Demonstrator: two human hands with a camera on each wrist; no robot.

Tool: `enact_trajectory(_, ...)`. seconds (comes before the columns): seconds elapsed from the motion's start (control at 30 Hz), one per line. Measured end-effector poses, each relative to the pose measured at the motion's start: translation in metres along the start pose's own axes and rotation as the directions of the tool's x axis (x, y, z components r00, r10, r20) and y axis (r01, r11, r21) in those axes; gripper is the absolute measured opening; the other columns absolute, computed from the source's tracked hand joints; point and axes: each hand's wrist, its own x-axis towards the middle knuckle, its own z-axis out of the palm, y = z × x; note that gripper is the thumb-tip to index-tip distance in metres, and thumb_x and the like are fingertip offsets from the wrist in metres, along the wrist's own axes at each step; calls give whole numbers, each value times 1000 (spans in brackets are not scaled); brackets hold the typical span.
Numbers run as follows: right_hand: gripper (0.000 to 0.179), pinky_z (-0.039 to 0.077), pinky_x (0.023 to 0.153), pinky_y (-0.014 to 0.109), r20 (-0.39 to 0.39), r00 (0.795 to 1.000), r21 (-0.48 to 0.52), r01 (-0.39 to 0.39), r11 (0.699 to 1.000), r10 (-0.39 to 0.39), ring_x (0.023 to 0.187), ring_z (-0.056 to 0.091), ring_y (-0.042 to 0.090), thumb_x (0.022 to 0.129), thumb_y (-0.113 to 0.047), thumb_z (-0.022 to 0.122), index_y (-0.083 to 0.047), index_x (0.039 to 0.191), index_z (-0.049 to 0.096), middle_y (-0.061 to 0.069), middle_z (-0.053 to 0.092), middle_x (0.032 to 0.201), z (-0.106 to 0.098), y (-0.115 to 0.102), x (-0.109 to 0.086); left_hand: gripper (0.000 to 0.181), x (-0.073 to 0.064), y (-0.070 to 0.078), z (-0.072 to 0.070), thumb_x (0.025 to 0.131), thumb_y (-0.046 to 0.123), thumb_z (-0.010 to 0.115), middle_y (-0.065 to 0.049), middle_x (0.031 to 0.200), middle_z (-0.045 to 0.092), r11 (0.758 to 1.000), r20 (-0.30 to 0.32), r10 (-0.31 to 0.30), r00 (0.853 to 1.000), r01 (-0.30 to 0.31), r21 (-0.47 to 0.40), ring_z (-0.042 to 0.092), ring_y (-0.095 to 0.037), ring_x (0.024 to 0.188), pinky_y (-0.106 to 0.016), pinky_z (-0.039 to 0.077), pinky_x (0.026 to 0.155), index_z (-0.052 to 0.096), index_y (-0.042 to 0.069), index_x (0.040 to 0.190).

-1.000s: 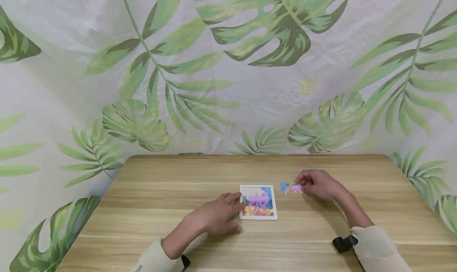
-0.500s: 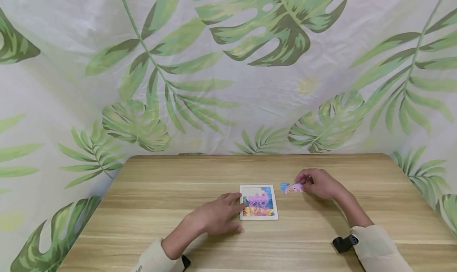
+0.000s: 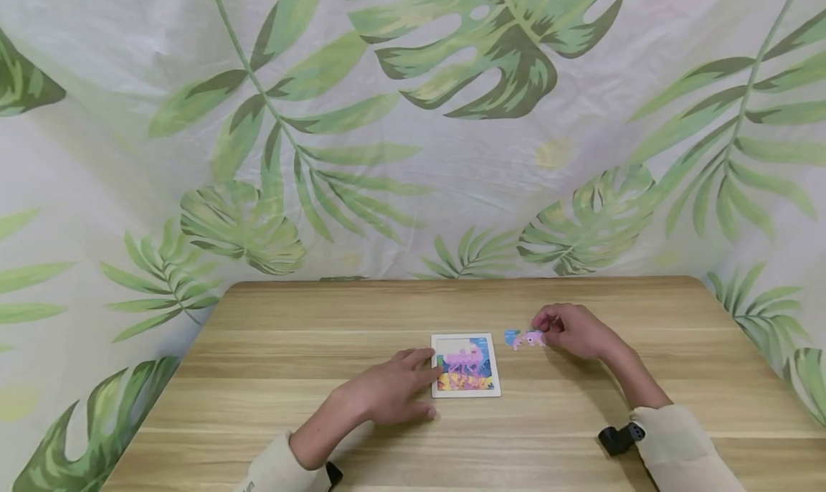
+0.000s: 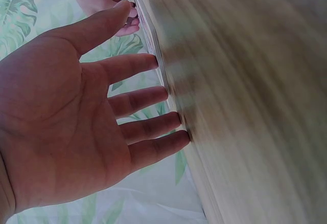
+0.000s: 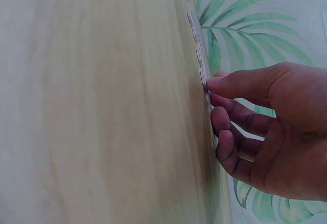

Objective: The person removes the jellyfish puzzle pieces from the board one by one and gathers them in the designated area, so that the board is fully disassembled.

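Note:
A square picture puzzle in a white frame (image 3: 496,370) lies on the table, showing a pink jellyfish-like figure over blue and yellow; its upper left part is bare and pale. My left hand (image 3: 390,393) rests at the frame's left edge with fingers spread and fairly straight, also plain in the left wrist view. To the right of the frame lie loose jigsaw pieces, one blue and pink (image 3: 512,338) and one pink with an eye (image 3: 534,338). My right hand (image 3: 578,332) pinches the right end of the pink piece between thumb and fingers, other fingers curled.
The wooden table (image 3: 310,313) has rounded far corners and meets a leaf-patterned cloth backdrop (image 3: 387,191). A black wrist camera (image 3: 618,440) sits by the right sleeve; another dark device (image 3: 333,473) shows by the left sleeve.
The whole head view has shifted slightly. Both hands, the frame and the loose pieces keep nearly the same places relative to one another.

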Motion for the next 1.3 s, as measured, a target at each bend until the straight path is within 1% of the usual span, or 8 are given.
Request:
enact_trajectory(0.4, 20, 50, 74, 26, 1, 1000, -16, -7, 1000, 7, 85, 60, 15, 92, 3, 69, -6, 108, 75, 3, 72, 97, -1, 1, 0, 68, 0, -1, -1, 104, 48, 69, -8, 176, 33, 1000, 9, 3, 1000, -3, -11, 33, -35, 163, -55, 41, 126, 49, 20, 163)
enact_trajectory(0.53, 17, 52, 75, 27, -18, 1000, -12, -5, 1000, 4, 87, 62, 14, 94, 2, 70, -6, 108, 75, 4, 73, 98, -1, -2, 0, 69, -1, -2, -1, 104, 47, 69, -8, 176, 33, 1000, 12, 10, 1000, -10, -16, 32, -35, 163, -55, 41, 126, 48, 19, 163)
enact_trajectory(0.63, 16, 54, 75, 26, -31, 1000, 10, 6, 1000, -6, 88, 64, 15, 95, 1, 71, -5, 109, 75, 5, 74, 98, 0, -9, 1, 70, 0, -2, -1, 103, 47, 70, -9, 177, 32, 1000, 12, 13, 1000, -13, -14, 32, -35, 163, -55, 41, 126, 48, 18, 164)
enact_trajectory(0.77, 17, 54, 73, 25, -21, 999, 29, 28, 999, -27, 87, 65, 15, 94, 0, 71, -3, 110, 76, 6, 75, 98, 5, -24, 5, 71, 1, -2, -1, 103, 48, 71, -8, 177, 32, 1000, 12, 14, 1000, -14, -4, 32, -35, 163, -55, 41, 126, 48, 19, 163)
enact_trajectory(0.9, 19, 54, 77, 27, -11, 998, 18, 67, 998, -67, 90, 65, 15, 93, -2, 73, -2, 111, 76, 6, 76, 99, 11, -37, 9, 70, 1, -3, 1, 103, 48, 70, -8, 176, 32, 1000, 11, 12, 1000, -12, -6, 32, -35, 163, -55, 41, 126, 48, 19, 164)
enact_trajectory(1.0, 20, 55, 80, 28, 12, 996, 27, 86, 996, -86, 93, 66, 15, 93, -4, 74, -2, 113, 76, 6, 76, 102, 18, -42, 14, 70, 0, -3, 1, 103, 48, 70, -9, 176, 33, 1000, 9, 6, 1000, -6, -13, 32, -35, 163, -55, 42, 125, 48, 19, 163)
enact_trajectory(1.13, 21, 55, 79, 28, 41, 995, 47, 84, 995, -86, 93, 66, 14, 94, -3, 75, -3, 115, 75, 8, 76, 105, 27, -50, 22, 70, 0, -3, 2, 103, 48, 70, -9, 176, 33, 1000, 11, 0, 1000, 0, -17, 32, -35, 163, -56, 43, 124, 49, 19, 163)
enact_trajectory(1.3, 20, 54, 78, 27, 53, 992, 56, 110, 992, -113, 90, 64, 14, 92, -1, 76, -3, 112, 75, 8, 75, 102, 34, -57, 29, 70, 1, -2, 0, 103, 48, 70, -9, 176, 33, 1000, 9, 5, 1000, -4, -8, 32, -36, 163, -56, 43, 124, 48, 18, 163)
